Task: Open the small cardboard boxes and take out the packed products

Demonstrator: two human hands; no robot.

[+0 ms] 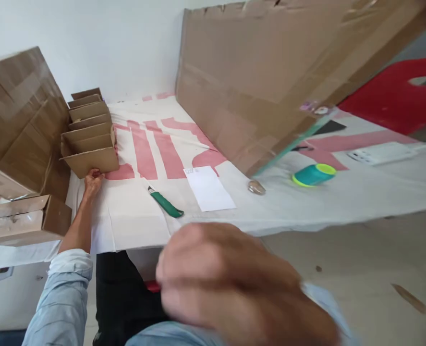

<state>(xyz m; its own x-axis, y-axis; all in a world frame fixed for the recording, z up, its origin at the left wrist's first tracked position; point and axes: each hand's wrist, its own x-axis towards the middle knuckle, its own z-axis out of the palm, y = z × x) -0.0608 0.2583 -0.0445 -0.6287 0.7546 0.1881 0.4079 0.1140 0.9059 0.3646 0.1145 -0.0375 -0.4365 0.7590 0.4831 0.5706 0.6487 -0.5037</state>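
Note:
My left hand [93,181] is closed at the lower front edge of a row of upright cardboard dividers [93,161], its fingers pinching the nearest piece. The dividers stand one behind another at the left of the table. Close to the camera, my right hand [227,278] is large, blurred and curled into a fist. Whatever it may hold is hidden. Beyond it on the table lie a green box cutter [166,204] and a white sheet of paper [210,189] with small writing at its top.
Large cardboard boxes stand at left [29,120] and at back right [263,86]. A smaller carton [27,221] sits front left. Right of the paper are a brown lump [256,187], a teal-and-yellow cylinder [313,175] and a white power strip [382,153]. Behind is a red chair [396,101].

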